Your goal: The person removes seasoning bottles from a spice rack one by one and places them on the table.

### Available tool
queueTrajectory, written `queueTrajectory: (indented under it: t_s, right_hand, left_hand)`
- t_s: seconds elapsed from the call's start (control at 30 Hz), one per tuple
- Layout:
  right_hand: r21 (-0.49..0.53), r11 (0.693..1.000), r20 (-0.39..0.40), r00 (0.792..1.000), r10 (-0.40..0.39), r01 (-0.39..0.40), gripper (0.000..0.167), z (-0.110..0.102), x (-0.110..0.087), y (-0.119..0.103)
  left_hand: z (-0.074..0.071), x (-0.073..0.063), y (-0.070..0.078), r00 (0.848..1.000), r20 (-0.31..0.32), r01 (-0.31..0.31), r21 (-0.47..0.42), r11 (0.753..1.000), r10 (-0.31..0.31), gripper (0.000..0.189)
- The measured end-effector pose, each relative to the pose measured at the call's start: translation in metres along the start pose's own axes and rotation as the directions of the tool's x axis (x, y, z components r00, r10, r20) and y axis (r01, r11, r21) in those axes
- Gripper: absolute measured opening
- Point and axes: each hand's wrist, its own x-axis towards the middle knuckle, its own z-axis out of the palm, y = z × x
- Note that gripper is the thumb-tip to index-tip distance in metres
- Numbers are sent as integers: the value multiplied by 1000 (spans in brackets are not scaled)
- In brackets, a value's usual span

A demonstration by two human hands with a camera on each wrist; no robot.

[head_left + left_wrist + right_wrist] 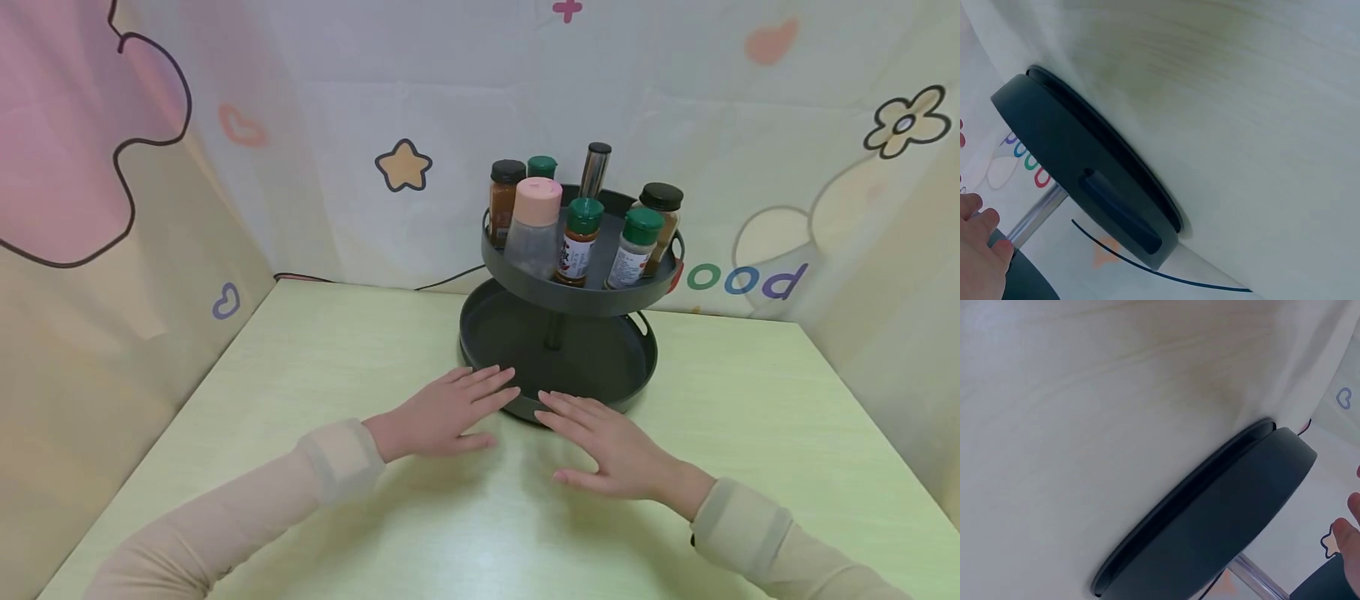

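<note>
A dark grey two-tier round rack (555,358) stands toward the back of the table. In the head view my left hand (453,412) hovers in front of its lower tray, fingers straight and palm down. Just to the right, my right hand (611,446) is held out the same way, fingers spread. Neither holds anything. Several seasoning bottles stand on the upper tray, among them a pink-capped bottle (534,233) and a green-capped jar (577,246). From the side, both wrist views show the lower tray (1079,150) and the rack's metal post (1257,578).
A pale green table (360,333) lies under the rack, and a printed cloth (337,125) hangs behind it. Along the table's back edge runs a thin dark cable (450,277). More cloth walls (112,375) close in both sides.
</note>
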Motion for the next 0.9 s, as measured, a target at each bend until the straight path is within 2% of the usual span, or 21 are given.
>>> queueTrajectory:
  t_s: [0.2, 0.4, 0.53, 0.67, 0.73, 0.83, 0.9]
  right_hand:
    - [-1, 1000, -18, 1000, 0, 0, 62, -10, 4, 1]
    - [-6, 1000, -78, 997, -25, 25, 61, -18, 10, 3]
    - [-6, 998, -131, 990, -56, 56, 60, -23, 14, 5]
    - [-9, 997, -173, 982, -74, 74, 58, -29, 18, 6]
    - [-8, 997, -189, 979, -76, 76, 58, -32, 20, 7]
    - [-13, 997, -204, 976, -76, 75, 58, -36, 22, 8]
    - [-17, 997, -208, 975, -74, 72, 58, -38, 24, 8]
  left_hand:
    - [-10, 4, -3, 994, -109, 0, -4, 1000, -1, 59]
    - [-14, 7, -5, 971, -237, -2, -52, 999, -10, 54]
    - [-13, 10, -9, 942, -334, 9, -64, 998, -30, 50]
    - [-13, 15, -13, 888, -457, 20, -83, 996, -56, 46]
    - [-13, 17, -15, 864, -497, 34, -102, 994, -80, 45]
    - [-15, 20, -17, 850, -511, 64, -144, 988, -129, 44]
    - [-17, 21, -18, 849, -500, 92, -175, 980, -169, 44]
